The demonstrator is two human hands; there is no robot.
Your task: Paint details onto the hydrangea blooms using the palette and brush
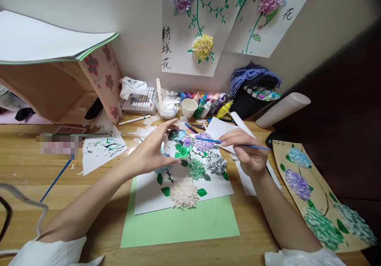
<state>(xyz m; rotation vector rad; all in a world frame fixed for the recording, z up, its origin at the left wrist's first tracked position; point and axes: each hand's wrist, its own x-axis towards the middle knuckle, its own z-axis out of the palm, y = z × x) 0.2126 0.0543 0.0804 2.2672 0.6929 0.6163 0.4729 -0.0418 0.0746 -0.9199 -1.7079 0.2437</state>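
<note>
A white sheet (149,196) with paper hydrangea flowers in purple, green, grey, blue and cream lies on a green sheet (178,226) on the wooden desk. My right hand (247,151) pinches a thin blue paintbrush (208,140), its tip over the purple flower (204,143). My left hand (151,149) rests on the sheet's upper left part with fingers stretched out and thumb raised, beside a round paint palette (177,136) with green and dark paint.
Along the wall stand a marker set (139,101), a bowl (168,108), a paper cup (189,107) and several paint bottles (208,105). A tan flower picture (315,194) lies right, a paint-smeared paper (101,151) and another blue brush (55,180) left. Flower posters hang above.
</note>
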